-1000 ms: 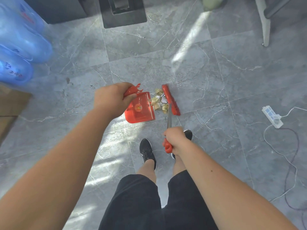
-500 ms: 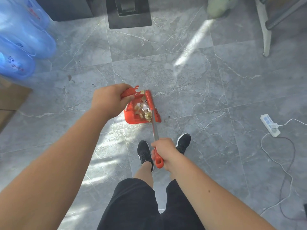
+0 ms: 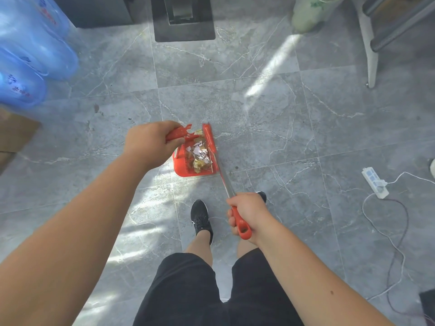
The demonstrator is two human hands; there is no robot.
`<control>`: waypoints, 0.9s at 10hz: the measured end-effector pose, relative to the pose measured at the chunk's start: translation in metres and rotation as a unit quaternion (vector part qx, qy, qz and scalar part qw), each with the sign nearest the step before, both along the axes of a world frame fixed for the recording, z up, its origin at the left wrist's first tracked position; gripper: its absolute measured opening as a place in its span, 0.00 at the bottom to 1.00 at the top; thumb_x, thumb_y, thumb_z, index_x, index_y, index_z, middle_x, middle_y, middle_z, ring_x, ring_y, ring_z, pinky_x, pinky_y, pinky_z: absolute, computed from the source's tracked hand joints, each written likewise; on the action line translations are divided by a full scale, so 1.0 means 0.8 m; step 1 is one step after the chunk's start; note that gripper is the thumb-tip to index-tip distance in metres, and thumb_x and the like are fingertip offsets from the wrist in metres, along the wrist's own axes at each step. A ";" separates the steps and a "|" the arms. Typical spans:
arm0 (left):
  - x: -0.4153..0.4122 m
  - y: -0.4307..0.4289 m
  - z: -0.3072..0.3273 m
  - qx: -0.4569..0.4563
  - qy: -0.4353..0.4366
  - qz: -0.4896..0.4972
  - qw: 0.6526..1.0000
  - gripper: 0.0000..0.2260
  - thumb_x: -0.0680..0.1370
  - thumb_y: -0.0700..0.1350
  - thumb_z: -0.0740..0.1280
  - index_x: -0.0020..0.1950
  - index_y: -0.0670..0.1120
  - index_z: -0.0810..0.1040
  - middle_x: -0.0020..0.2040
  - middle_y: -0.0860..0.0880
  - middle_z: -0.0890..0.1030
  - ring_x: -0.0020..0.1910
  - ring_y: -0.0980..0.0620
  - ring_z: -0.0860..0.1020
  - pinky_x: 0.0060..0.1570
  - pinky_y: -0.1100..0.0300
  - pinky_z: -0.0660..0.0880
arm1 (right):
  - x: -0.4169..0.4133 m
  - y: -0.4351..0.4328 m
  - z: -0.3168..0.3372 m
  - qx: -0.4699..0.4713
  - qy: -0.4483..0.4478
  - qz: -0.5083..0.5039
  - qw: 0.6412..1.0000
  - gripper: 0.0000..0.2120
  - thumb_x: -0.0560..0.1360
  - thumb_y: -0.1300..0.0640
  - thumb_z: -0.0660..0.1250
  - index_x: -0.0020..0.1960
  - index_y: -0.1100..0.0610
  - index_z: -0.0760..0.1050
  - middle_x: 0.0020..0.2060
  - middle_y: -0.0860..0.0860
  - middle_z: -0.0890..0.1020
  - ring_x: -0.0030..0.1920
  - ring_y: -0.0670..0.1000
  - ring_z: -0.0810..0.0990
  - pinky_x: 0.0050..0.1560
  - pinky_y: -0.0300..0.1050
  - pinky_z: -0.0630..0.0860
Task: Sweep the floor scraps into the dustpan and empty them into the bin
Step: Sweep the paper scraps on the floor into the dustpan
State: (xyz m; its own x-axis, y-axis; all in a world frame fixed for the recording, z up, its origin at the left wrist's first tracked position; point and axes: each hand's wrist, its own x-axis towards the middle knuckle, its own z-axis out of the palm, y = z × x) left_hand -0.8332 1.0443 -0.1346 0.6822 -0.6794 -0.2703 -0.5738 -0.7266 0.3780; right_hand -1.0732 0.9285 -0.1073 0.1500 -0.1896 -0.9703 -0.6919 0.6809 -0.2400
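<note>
A red dustpan sits on the grey tiled floor just ahead of my feet. My left hand is shut on its red handle, at the pan's upper left. Paper and yellowish scraps lie inside the pan. The red broom has its head pressed against the pan's right edge. Its metal shaft runs down to the red grip, where my right hand is shut on it.
Blue water jugs stand at the far left by a cardboard box. A black base is at top centre, a green bag and a white chair leg at top right. A power strip with cables lies right.
The broom pushed the scraps from the floor leftward into the dustpan, and its head now rests at the pan's edge. My right hand drew back toward me.
</note>
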 end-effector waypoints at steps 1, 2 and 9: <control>-0.004 0.012 0.005 -0.006 -0.002 0.018 1.000 0.12 0.79 0.59 0.66 0.59 0.58 0.80 0.46 0.54 0.84 0.46 0.46 0.81 0.42 0.55 0.74 | 0.010 0.000 0.002 -0.065 0.001 0.072 0.995 0.07 0.75 0.68 0.60 0.40 0.60 0.69 0.28 0.56 0.69 0.17 0.49 0.67 0.20 0.34 0.60; -0.008 0.031 0.007 -0.011 -0.010 0.055 0.998 0.11 0.79 0.59 0.66 0.59 0.58 0.81 0.46 0.54 0.84 0.46 0.45 0.81 0.41 0.55 0.72 | 0.025 -0.010 -0.012 -0.109 0.011 0.138 0.984 0.06 0.74 0.69 0.59 0.41 0.61 0.70 0.24 0.56 0.71 0.15 0.51 0.69 0.22 0.38 0.64; -0.048 0.072 -0.004 -0.007 -0.004 0.175 0.985 0.11 0.79 0.58 0.66 0.59 0.60 0.80 0.46 0.53 0.83 0.46 0.45 0.80 0.40 0.56 0.68 | -0.008 -0.058 -0.068 -0.202 0.106 0.509 0.830 0.06 0.78 0.63 0.57 0.51 0.59 0.72 0.40 0.57 0.76 0.35 0.56 0.74 0.28 0.39 0.67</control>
State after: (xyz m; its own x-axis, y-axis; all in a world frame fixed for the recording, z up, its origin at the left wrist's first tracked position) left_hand -0.8713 1.1021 -0.1375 0.8770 -0.4064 -0.2563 -0.2930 -0.8751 0.3850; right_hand -1.0794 0.8824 -0.1618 0.2671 -0.3857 -0.8831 -0.9148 -0.3895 -0.1066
